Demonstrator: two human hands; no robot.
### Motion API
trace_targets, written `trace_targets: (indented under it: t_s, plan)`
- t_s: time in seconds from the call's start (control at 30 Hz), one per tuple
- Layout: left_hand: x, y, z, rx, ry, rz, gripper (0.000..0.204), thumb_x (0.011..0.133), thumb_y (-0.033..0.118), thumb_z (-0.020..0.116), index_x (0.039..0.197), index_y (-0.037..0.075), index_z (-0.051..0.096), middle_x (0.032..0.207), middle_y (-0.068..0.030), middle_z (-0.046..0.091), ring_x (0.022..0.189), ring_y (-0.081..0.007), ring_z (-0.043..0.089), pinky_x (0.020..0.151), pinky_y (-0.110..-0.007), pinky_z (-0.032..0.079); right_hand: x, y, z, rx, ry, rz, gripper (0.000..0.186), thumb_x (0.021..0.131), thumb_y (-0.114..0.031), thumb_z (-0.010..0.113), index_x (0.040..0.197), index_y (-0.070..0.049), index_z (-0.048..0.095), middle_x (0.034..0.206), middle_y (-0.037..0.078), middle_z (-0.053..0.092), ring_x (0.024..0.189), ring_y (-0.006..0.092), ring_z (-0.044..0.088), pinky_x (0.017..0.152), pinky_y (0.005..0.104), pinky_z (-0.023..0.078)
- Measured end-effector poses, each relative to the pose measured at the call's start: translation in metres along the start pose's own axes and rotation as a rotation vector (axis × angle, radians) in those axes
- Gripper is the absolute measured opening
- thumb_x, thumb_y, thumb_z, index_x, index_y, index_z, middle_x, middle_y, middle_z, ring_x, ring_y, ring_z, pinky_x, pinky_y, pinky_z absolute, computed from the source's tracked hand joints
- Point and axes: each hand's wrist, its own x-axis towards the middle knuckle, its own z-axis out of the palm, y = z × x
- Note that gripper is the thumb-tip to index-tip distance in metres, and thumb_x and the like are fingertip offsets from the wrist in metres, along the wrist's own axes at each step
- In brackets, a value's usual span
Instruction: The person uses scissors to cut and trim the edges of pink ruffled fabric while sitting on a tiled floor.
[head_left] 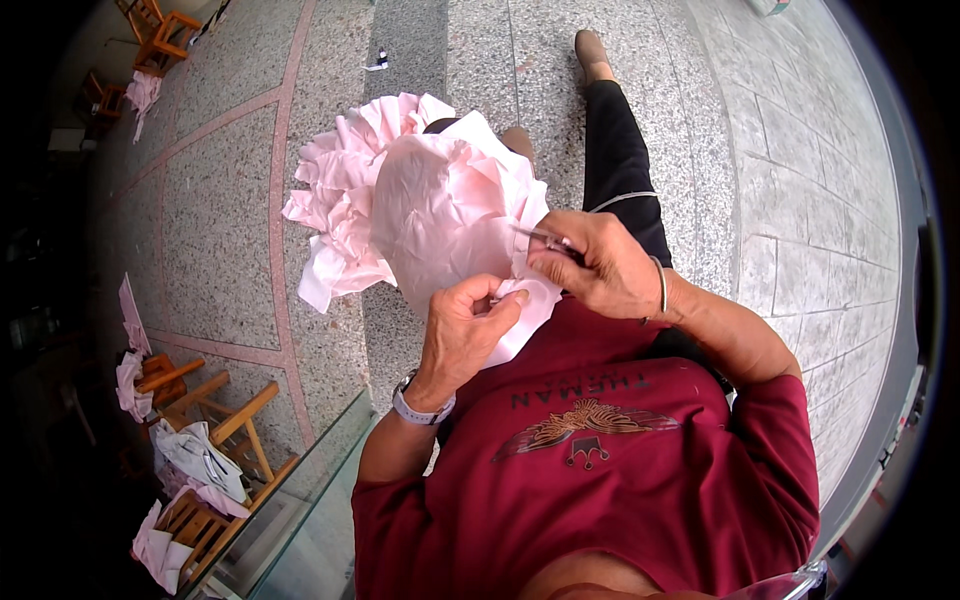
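Observation:
A large piece of pale pink cloth (430, 215) lies bunched over my lap, its ruffled part spreading to the far left. My left hand (452, 335) pinches an edge of this cloth between thumb and fingers. Close beside it, my right hand (608, 265) is closed around a small pair of thread snips (545, 238). Their thin metal blades point left, over the cloth near the pinched edge. The snips' handle is mostly hidden in my fingers, and I cannot tell whether the blades touch the cloth.
Wooden chairs (245, 415) with pink and white cloth pieces stand at the left. A glass-edged table (320, 485) is near my left elbow. My black-trousered leg (622, 150) stretches forward on the speckled floor (225, 200). A small black-and-white item (380, 60) lies farther off.

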Motion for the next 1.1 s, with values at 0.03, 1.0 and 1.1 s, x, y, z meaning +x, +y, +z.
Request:
trace_targets:
  t_s: [0.03, 1.0, 1.1]
  plan:
    - [0.0, -0.001, 0.0, -0.01, 0.003, -0.004, 0.01, 0.09, 0.009, 0.071, 0.085, 0.001, 0.069, 0.069, 0.0067, 0.06, 0.061, 0.0018, 0.048, 0.051, -0.017, 0.036, 0.001, -0.001, -0.003, 0.013, 0.043, 0.077, 0.016, 0.093, -0.013, 0.065, 0.093, 0.003, 0.062, 0.072, 0.014, 0.06, 0.063, 0.0203, 0.058, 0.059, 0.0358, 0.046]
    - [0.006, 0.007, 0.008, 0.047, 0.076, 0.142, 0.013, 0.088, 0.009, 0.069, 0.093, -0.003, 0.067, 0.073, 0.0005, 0.064, 0.068, -0.0025, 0.055, 0.06, -0.022, 0.045, -0.003, 0.013, 0.016, -0.561, 0.004, -0.349, 0.031, 0.069, 0.001, 0.068, 0.096, 0.0, 0.052, 0.08, 0.013, 0.056, 0.065, 0.0338, 0.061, 0.055, 0.0423, 0.05]
    - [0.006, 0.007, 0.008, 0.067, 0.087, 0.123, 0.012, 0.088, 0.009, 0.069, 0.092, -0.002, 0.069, 0.075, 0.0044, 0.063, 0.065, -0.0013, 0.05, 0.057, -0.02, 0.039, 0.001, 0.023, 0.017, -0.568, 0.042, -0.329, 0.036, 0.066, 0.003, 0.069, 0.098, 0.001, 0.052, 0.08, 0.014, 0.056, 0.065, 0.0339, 0.061, 0.055, 0.0418, 0.05]
